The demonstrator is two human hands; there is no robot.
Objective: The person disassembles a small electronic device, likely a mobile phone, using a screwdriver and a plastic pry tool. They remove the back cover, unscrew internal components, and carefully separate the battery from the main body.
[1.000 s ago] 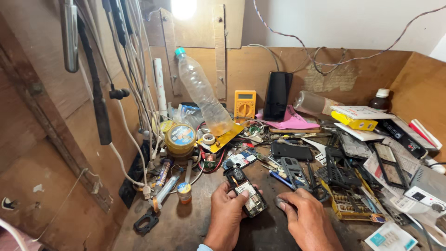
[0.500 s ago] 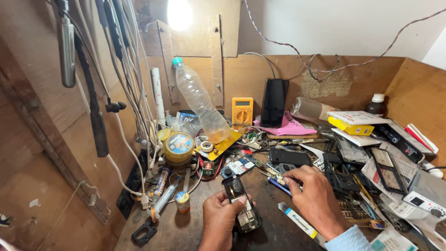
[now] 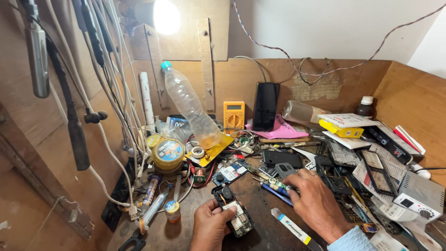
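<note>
My left hand (image 3: 210, 226) grips an opened small phone (image 3: 233, 212) with its circuit board bare, held low at the bench's front. My right hand (image 3: 317, 204) reaches out to the right of it, with its fingertips on a small tool with a blue handle (image 3: 276, 189) among loose parts. Whether the fingers have closed around the tool I cannot tell. A flat white strip-like tool (image 3: 291, 226) lies on the bench between my two hands.
A leaning plastic bottle (image 3: 190, 106), a yellow multimeter (image 3: 233, 115) and a black phone (image 3: 265, 106) stand at the back. A round tin (image 3: 168, 154) and hanging cables (image 3: 111, 93) crowd the left. Phone parts, boxes and a white device (image 3: 416, 197) pile up on the right.
My right hand left the opened phone and moved up and to the right onto the blue-handled tool. My left hand kept hold of the phone. The view shifted a little.
</note>
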